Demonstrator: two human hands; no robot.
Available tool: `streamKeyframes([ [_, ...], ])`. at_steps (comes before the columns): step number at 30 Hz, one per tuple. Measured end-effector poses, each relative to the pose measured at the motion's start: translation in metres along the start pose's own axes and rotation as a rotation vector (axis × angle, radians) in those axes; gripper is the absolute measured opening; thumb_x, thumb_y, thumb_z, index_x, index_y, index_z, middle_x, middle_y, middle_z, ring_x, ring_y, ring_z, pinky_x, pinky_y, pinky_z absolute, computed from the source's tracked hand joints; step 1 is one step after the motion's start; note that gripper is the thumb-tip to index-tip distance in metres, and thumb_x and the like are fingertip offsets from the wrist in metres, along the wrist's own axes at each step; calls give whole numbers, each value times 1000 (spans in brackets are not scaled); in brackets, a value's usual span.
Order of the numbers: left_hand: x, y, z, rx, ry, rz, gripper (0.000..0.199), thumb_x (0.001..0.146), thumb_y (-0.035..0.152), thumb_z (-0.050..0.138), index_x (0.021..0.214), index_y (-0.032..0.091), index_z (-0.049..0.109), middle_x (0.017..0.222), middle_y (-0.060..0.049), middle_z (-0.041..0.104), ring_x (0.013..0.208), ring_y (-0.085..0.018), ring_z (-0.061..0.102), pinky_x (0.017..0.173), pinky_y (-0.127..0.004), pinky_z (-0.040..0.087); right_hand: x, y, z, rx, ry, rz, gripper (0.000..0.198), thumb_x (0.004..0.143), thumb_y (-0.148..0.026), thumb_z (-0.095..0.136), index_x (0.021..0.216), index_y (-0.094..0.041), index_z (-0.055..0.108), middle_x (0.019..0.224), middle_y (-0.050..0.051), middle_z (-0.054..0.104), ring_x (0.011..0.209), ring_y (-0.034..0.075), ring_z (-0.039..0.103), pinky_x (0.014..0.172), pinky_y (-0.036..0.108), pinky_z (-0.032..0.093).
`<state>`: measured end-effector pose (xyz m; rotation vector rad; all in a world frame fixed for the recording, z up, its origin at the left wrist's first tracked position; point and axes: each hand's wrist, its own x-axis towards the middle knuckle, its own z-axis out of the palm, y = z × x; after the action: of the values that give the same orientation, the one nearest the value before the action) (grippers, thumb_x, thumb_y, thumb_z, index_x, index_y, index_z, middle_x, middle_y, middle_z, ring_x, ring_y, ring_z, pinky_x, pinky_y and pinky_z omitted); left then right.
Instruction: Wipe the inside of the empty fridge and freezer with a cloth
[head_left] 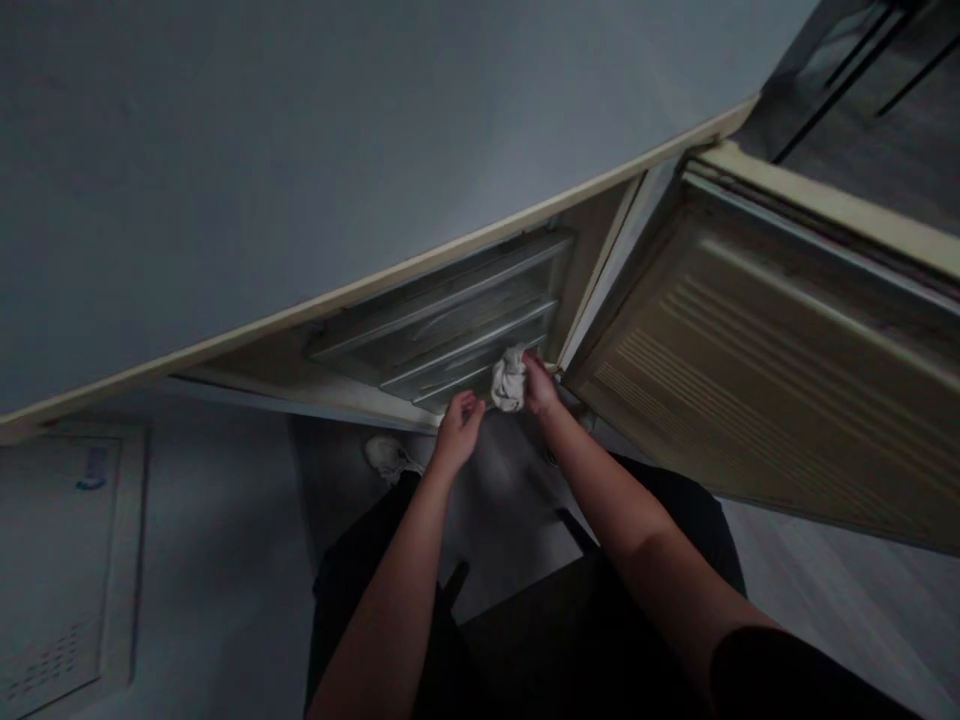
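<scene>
A crumpled white cloth (509, 381) is gripped in my right hand (538, 384), low in front of the opening of a fridge-like cabinet. Inside that opening are clear, ribbed drawer fronts (465, 322). My left hand (460, 428) hovers just left of the cloth, near the opening's lower edge. Its fingers are loosely bent and apart, with nothing visible in them. To the right stands the cabinet's open door (757, 340), its inner panel ribbed and brownish, close to my right hand and forearm.
A broad pale top surface (360, 130) with a cream edge spans the upper view. At left is a pale panel (56, 560) with a blue mark and small holes. My shoe (390, 457) rests on the grey floor (840, 590). Thin dark legs (847, 85) stand at upper right.
</scene>
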<state>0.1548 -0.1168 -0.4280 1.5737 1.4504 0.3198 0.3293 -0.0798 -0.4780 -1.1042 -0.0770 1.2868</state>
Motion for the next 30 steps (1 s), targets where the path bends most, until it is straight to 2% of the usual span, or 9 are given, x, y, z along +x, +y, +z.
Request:
streamKeyframes([
  [4, 9, 38, 23, -207, -65, 25, 63, 90, 68, 41, 121, 14, 56, 120, -18, 68, 108, -26, 66, 84, -37, 54, -65, -28, -26, 31, -187, 132, 27, 74, -22, 69, 100, -19, 62, 74, -4, 68, 65, 14, 63, 65, 24, 51],
  [7, 6, 72, 51, -288, -184, 102, 67, 76, 77, 58, 103, 16, 61, 98, -9, 71, 90, -21, 66, 76, -31, 52, -107, -60, -61, 27, -175, 78, 20, 73, -21, 67, 92, -20, 60, 76, -4, 67, 69, 14, 63, 70, 25, 51],
  [9, 2, 96, 72, -287, -286, 148, 65, 66, 77, 68, 90, 17, 61, 83, -4, 68, 78, -18, 62, 69, -28, 48, -131, -83, -89, 35, -132, 48, 17, 78, -32, 64, 90, -21, 60, 81, -1, 69, 75, 17, 64, 74, 28, 52],
  [12, -12, 131, 99, -230, -448, 216, 55, 62, 69, 75, 77, 18, 59, 68, 2, 59, 65, -14, 53, 60, -25, 40, -163, -111, -134, -59, -102, -38, 36, 82, -50, 65, 101, -20, 66, 92, 4, 71, 84, 20, 65, 76, 30, 51],
  [17, -51, 170, 123, -121, -614, 324, 39, 68, 54, 75, 74, 18, 61, 66, 4, 54, 66, -13, 48, 61, -24, 36, -208, -126, -202, -378, 167, -351, 31, 81, -48, 71, 78, -18, 65, 72, -1, 60, 68, 13, 52, 66, 22, 42],
  [21, -76, 185, 128, -96, -553, 402, 39, 72, 54, 73, 82, 19, 61, 79, 2, 57, 73, -15, 51, 68, -26, 41, -235, -126, -235, -257, 341, -428, 31, 83, -48, 66, 83, -18, 65, 80, 0, 64, 74, 13, 56, 70, 23, 45],
  [26, -86, 201, 137, -86, -360, 545, 39, 87, 59, 55, 85, 20, 56, 77, 1, 55, 73, -16, 52, 69, -27, 42, -253, -131, -248, -37, 632, -353, 29, 73, -46, 62, 85, -21, 58, 81, 2, 62, 75, 17, 60, 68, 30, 52],
  [29, -96, 211, 142, -65, -351, 623, 33, 91, 52, 54, 85, 20, 56, 75, 1, 55, 73, -16, 53, 70, -27, 41, -269, -135, -239, -147, 882, -571, 25, 75, -40, 61, 92, -22, 57, 94, 4, 61, 92, 18, 58, 83, 32, 52],
  [30, -101, 214, 142, -52, -357, 652, 30, 92, 50, 56, 85, 20, 57, 75, 1, 57, 74, -16, 54, 72, -27, 42, -274, -136, -232, -243, 893, -677, 23, 77, -39, 62, 93, -22, 59, 98, 5, 61, 98, 18, 57, 90, 32, 50],
])
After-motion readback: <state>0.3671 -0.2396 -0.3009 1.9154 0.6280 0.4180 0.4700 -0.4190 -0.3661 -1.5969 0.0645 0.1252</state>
